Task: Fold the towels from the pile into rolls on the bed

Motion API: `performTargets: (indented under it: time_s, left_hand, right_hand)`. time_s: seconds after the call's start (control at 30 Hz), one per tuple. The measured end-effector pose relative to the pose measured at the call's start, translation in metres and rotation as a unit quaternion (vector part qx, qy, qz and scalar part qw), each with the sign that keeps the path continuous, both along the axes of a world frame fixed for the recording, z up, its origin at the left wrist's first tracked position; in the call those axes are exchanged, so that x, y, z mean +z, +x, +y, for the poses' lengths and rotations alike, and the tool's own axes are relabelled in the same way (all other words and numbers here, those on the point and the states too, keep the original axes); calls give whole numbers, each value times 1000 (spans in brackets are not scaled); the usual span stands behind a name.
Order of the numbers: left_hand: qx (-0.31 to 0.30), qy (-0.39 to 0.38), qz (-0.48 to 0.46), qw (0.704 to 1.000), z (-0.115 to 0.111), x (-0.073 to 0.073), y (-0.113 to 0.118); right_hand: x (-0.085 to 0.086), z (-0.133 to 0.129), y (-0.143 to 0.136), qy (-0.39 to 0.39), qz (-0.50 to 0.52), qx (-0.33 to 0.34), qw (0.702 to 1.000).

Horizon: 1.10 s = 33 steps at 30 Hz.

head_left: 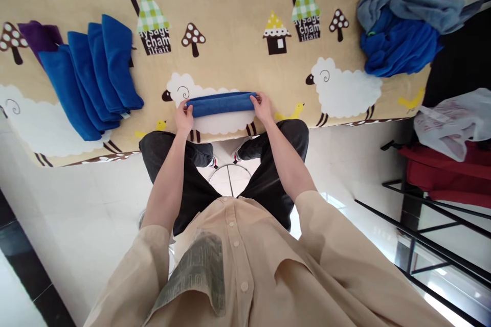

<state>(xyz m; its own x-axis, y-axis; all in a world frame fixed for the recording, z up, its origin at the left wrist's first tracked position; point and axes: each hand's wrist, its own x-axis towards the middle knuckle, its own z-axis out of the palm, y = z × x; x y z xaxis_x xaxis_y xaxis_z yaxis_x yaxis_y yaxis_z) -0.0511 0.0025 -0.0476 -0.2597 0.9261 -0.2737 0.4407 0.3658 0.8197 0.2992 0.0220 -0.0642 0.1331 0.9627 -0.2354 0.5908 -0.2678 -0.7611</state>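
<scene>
A blue cloth (222,104), folded into a long narrow strip, lies at the near edge of the patterned tablecloth (238,41). My left hand (184,116) pinches its left end, and my right hand (262,107) pinches its right end. To the left, several folded blue cloths (118,61) lie overlapping in a slanted row, with a purple cloth (41,36) partly under them at the far left. A crumpled pile at the right holds a rumpled blue cloth (399,46) and a grey-blue cloth (414,2).
At the right edge, a white plastic bag (452,120) rests above a red fabric item (448,173). Black metal bars (433,204) stand at the lower right. My knees are close under the table's near edge.
</scene>
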Motion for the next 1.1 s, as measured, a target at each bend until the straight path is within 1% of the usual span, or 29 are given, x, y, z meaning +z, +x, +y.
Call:
performTargets:
  time_s: [0.1,0.2,0.27,0.33,0.4,0.43,0.47,0.5,0.53,0.57,0.6,0.67,0.73,0.8,0.9,0.97,1.0,1.03,1.1]
  left_hand:
    - [12,-10,-15,1000,2,4,4]
    - [46,-15,-21,999,4,9,7]
    - [102,-21,-22,994,1,16,9]
    - [199,-55,-51,977,-7,26,10]
    - [286,-131,-149,937,-21,38,14]
    - [305,-172,-210,913,-29,44,18]
    - [303,-207,-273,889,-37,49,22]
    - [287,-231,-330,869,-45,53,28]
    - [271,-242,-379,851,-50,55,35]
    - [262,-243,-428,830,-52,56,43]
    - [267,-236,-470,808,-52,55,50]
    - [302,-208,-532,764,-44,51,64]
    - [353,-172,-553,735,-29,46,75]
    - [391,-142,-559,717,-13,42,83]
    - [430,-106,-553,706,5,40,91]
    - [439,-82,-541,713,12,44,94]
    - [430,-63,-538,722,15,48,93]
    - [408,-41,-538,737,17,53,91]
    - [330,13,-539,775,23,67,81]
  right_hand:
    - [3,2,-3,-21,-22,-25,999]
    - [11,0,-5,-15,-61,-29,998]
    - [21,-2,-6,6,-102,-26,994]
    - [34,-4,-9,26,-142,-6,990]
    - [48,-6,-14,36,-167,44,984]
    - [54,-6,-16,38,-175,83,980]
    - [58,-6,-18,39,-181,126,974]
    - [62,-5,-20,38,-188,171,966]
    - [65,-3,-22,34,-195,212,957]
    - [66,0,-23,28,-202,247,947]
    - [67,4,-24,20,-211,272,939]
    - [69,14,-25,1,-233,300,925]
    - [70,27,-25,-21,-261,313,913]
    - [73,40,-27,-53,-286,329,898]
    - [76,53,-31,-106,-308,361,874]
    - [78,56,-34,-129,-307,375,865]
    - [80,55,-35,-134,-301,379,865]
    - [82,53,-38,-136,-290,383,866]
    - [87,48,-45,-133,-259,396,871]
